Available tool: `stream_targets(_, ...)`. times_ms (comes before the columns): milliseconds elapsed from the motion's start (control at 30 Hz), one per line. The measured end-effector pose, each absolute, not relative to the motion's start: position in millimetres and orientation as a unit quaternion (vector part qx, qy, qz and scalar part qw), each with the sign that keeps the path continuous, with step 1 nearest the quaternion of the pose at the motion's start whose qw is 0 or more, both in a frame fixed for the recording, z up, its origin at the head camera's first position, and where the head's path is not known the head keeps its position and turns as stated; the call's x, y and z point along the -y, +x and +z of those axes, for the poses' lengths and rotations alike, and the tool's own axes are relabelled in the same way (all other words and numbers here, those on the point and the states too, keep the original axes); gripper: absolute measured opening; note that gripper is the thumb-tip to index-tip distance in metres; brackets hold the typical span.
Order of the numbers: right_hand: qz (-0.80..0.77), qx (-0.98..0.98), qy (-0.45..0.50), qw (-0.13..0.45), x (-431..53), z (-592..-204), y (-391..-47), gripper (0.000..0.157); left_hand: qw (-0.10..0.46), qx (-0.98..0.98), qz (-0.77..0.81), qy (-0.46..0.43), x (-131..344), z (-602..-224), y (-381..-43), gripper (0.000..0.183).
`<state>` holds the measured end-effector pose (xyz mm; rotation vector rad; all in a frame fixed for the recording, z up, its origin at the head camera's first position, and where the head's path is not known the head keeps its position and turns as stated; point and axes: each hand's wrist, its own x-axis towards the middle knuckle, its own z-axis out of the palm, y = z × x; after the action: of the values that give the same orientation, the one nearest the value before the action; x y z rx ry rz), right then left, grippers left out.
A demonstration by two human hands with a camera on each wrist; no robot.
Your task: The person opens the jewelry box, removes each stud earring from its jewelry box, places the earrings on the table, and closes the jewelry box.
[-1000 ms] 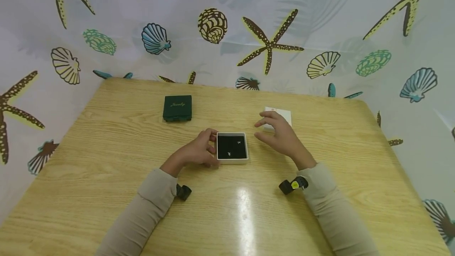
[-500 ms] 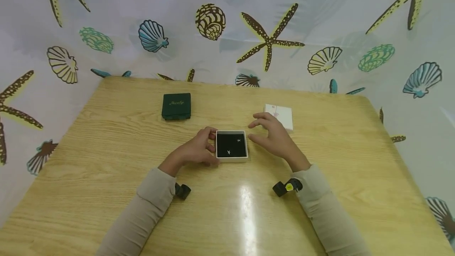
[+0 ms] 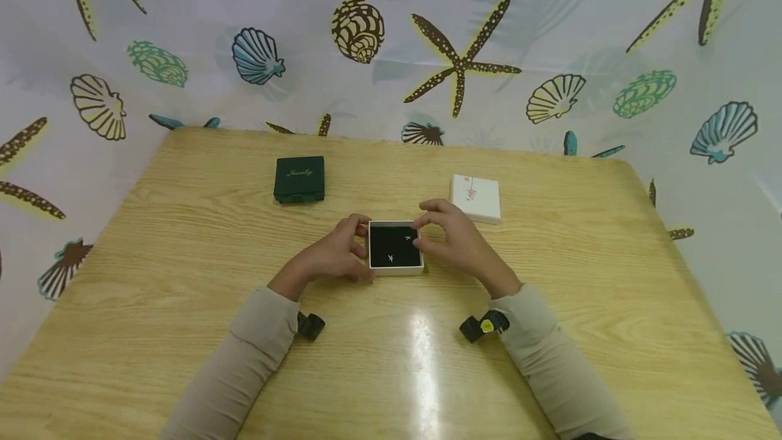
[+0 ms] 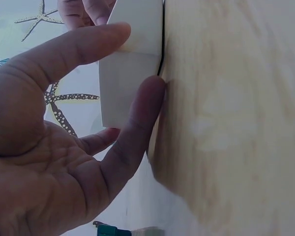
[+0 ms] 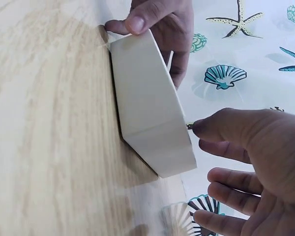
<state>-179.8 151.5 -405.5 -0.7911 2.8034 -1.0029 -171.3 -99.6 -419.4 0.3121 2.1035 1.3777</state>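
Backdrop: one white cloth curtain (image 3: 391,100), printed with starfish and shells. Surface: one pale wood-grained table (image 3: 366,352).

Head view. Centre: one lidless white box (image 3: 397,271), near square, no clear long axis, lined with a black pad (image 3: 381,240). On the pad: one tiny pale star-shaped ornament (image 3: 408,237) toward the far right; one matching ornament (image 3: 391,259), near left. Left hand (image 3: 332,250): digits bent around the box's left end, holding it. Right hand (image 3: 458,243): fingers parted, loosely bent, tips at the right rim, nothing visible in their grasp. The far-right ornament lies just left of these tips; the right hand is the nearer. Behind: one dark green gold-lettered box (image 3: 299,180), left; one flat white red-printed box (image 3: 478,199), right. Against the earlier frame: right hand further left, no longer overlapping the flat box; left hand unchanged.

Left wrist view. Thumb across the white wall; another fingertip low, beside the tabletop.

Right wrist view. Thumb and forefinger near the upper rim; contact, I cannot tell.
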Motion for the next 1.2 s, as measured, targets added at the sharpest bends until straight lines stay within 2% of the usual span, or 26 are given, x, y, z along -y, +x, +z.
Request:
stream_targets(533,-0.190,-0.950,-0.249,0.012,-134,-407,-181,0.017,0.303,-0.795,0.512,0.118,98,-418,-171,0.092)
stream_targets(1200,-0.172,-0.965,-0.194,0.031,-126,-408,-182,0.015,0.300,-0.792,0.517,0.120,97,-419,-171,0.092)
